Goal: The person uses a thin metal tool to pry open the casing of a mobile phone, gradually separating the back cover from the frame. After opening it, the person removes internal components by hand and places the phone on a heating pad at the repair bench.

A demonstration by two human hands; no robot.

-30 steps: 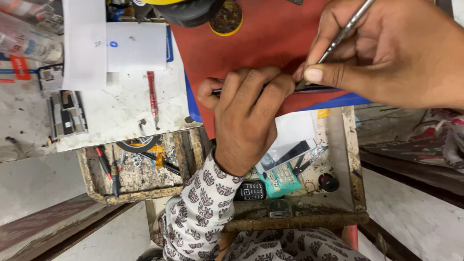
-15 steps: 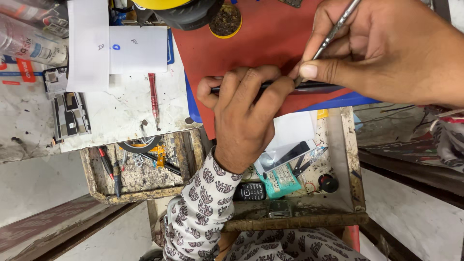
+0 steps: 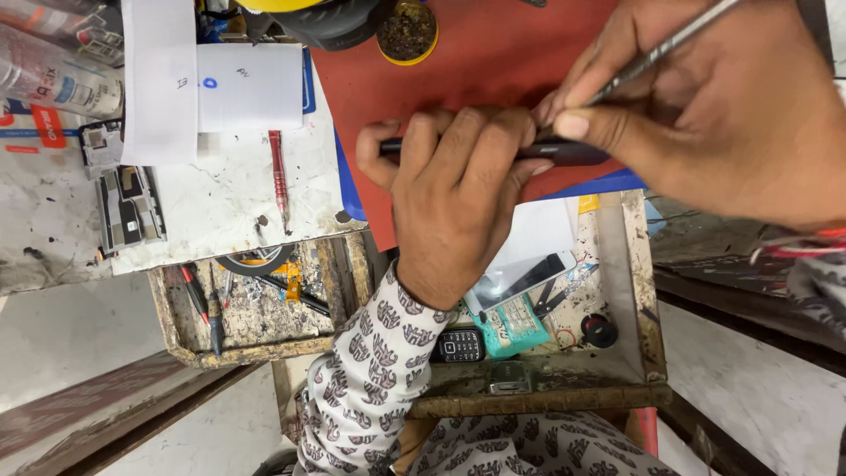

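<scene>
Red mat (image 3: 493, 62) | left hand (image 3: 454, 203) grips slim black phone (image 3: 564, 152) | right hand (image 3: 705, 115) pinches metal tool (image 3: 656, 55)

Your left hand (image 3: 458, 198) grips a slim black device (image 3: 564, 152) with a smooth, glossy plastic look, while your right hand (image 3: 705, 106) holds a thin tool (image 3: 656, 55) of bright, polished metal over a matt red mat (image 3: 493, 62) that looks like soft rubber. Your sleeve (image 3: 370, 370) is printed woven cloth, and beside it sheets of white paper (image 3: 220, 88) lie flat and matt on a white bench top (image 3: 211, 198) that is chipped and stained. Below, the wooden drawer (image 3: 634, 291) is rough, worn and grimy, holding a glossy glass screen panel (image 3: 520, 278).
</scene>
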